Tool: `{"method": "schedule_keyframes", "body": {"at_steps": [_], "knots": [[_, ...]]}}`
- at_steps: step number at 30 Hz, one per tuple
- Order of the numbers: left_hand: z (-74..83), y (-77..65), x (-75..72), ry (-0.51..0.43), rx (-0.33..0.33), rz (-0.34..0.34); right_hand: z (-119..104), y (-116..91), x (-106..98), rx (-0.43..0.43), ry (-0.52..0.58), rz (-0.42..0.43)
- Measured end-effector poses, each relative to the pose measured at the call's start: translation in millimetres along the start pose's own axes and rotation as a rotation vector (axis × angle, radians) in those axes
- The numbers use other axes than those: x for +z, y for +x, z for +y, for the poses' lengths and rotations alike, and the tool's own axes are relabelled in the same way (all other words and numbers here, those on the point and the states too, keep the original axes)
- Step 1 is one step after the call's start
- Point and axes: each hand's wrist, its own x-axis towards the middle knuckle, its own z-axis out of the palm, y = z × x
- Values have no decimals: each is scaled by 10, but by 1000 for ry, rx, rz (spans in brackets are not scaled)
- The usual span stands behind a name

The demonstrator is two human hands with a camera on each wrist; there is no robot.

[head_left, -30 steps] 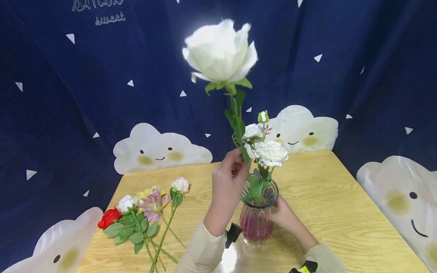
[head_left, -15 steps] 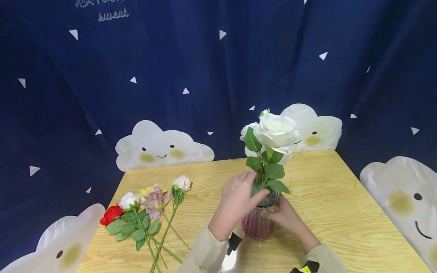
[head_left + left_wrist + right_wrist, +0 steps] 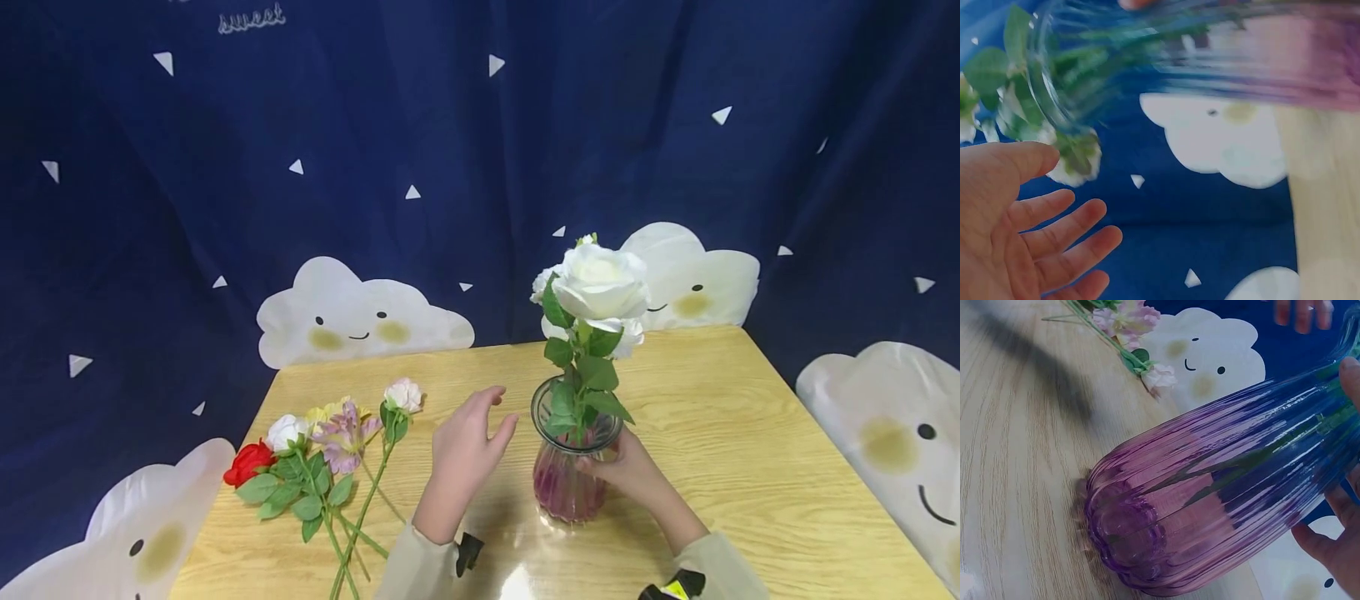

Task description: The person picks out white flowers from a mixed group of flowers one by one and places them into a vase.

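Note:
A ribbed glass vase, clear at the neck and pink-purple below, stands upright on the table. My right hand grips its right side just under the rim, fingers partly hidden behind the glass. Out of the vase rises a large white rose with green leaves, overlapping smaller white flowers behind it. In the right wrist view, stems show through the purple glass. My left hand is left of the vase, holding nothing, with fingers spread and relaxed; the left wrist view shows its palm beside the vase neck.
On the table's left lie several loose flowers: a red rose, a white one, a lilac one, a yellow one partly covered, and a pale pink one. Behind the table hangs a dark blue curtain with white clouds.
My left hand brought the large white rose down into the vase, let it go and drew back to the left. My right hand stayed on the vase.

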Motion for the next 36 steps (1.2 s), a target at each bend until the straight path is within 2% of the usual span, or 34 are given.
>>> {"method": "schedule_keyframes", "body": {"at_steps": [7, 15, 22, 27, 36], "knots": [[-362, -160, 14, 59, -117, -30, -31, -5, -2, 24, -4, -1], [-722, -320, -49, 88, -242, -80, -31, 1, -6, 42, -6, 2], [-1032, -483, -203, 38, -384, -112, -26, -1, -9, 11, 2, -4], [-1253, -618, -332, 50, -488, -144, -27, 3, -12, 24, -2, -1], [-1569, -876, -398, 87, -686, -230, -40, 7, -13, 45, -2, 0]]}}
